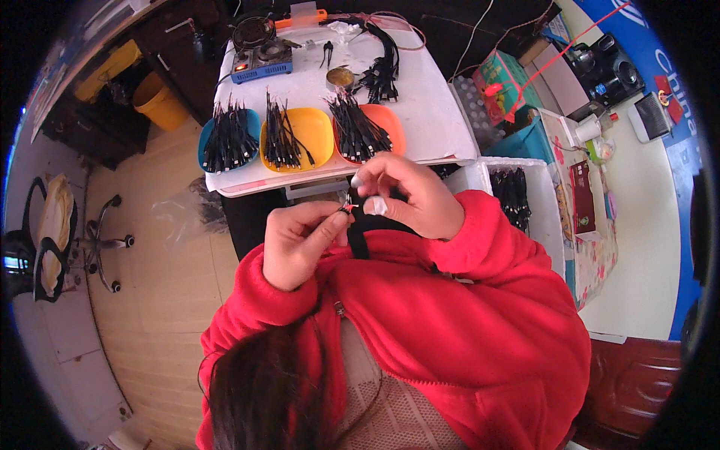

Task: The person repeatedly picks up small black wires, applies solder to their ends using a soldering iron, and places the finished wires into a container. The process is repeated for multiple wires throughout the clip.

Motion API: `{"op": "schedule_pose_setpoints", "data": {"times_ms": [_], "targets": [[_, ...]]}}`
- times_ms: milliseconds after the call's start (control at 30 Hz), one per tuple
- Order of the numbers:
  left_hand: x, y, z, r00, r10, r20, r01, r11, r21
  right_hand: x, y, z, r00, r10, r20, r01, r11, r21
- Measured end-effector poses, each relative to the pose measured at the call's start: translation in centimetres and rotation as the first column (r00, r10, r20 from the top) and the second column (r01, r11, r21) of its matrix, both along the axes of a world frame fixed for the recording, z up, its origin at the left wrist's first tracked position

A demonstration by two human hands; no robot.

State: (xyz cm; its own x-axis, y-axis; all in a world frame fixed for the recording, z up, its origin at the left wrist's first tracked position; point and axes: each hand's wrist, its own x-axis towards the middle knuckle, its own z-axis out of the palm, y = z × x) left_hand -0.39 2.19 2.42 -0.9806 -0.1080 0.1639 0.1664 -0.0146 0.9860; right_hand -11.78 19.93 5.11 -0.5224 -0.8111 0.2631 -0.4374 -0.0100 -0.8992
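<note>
Close to my body, just short of the table edge, my left hand [300,238] is closed in a pinch. Between its thumb and forefinger sits a black cable [346,209], its thin stripped wire ends showing reddish. Beside it, my right hand [411,196] is held with thumb and forefinger apart, white wrapping on the thumb tip. I see nothing held in it. Beyond my hands, bundles of black cables with small metal plugs lie in a blue tray [253,160], a yellow tray [324,127] and an orange tray [394,133].
On the white-covered table [442,135] stand a small blue device [262,70] with a lit switch, a round tin [340,79] and a heap of black cables [384,71]. At right, a white foam box [553,225] holds more cables. An office chair base [101,242] stands left.
</note>
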Motion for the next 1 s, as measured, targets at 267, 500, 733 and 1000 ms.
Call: {"op": "schedule_pose_setpoints", "data": {"times_ms": [267,500,733,1000], "targets": [[0.0,-0.2,0.7,0.991,-0.122,0.056,0.111,0.979,0.172,-0.8,-0.8,1.0,0.664,-0.040,-0.746,-0.080,0.989,-0.124],[-1.2,-0.2,-0.9,0.780,-0.076,-0.622,-0.455,0.614,-0.645,0.4,-1.0,-0.5,0.939,-0.072,0.336,0.034,0.992,0.118],[0.0,-1.5,-0.3,0.980,-0.198,0.010,0.190,0.951,0.242,-0.5,-0.4,1.2,0.956,0.034,-0.290,-0.046,0.998,-0.035],[0.4,-0.5,-0.5,0.985,-0.161,0.068,0.123,0.916,0.382,0.1,-0.9,0.9,0.773,0.025,-0.634,-0.083,0.995,-0.062]]}}
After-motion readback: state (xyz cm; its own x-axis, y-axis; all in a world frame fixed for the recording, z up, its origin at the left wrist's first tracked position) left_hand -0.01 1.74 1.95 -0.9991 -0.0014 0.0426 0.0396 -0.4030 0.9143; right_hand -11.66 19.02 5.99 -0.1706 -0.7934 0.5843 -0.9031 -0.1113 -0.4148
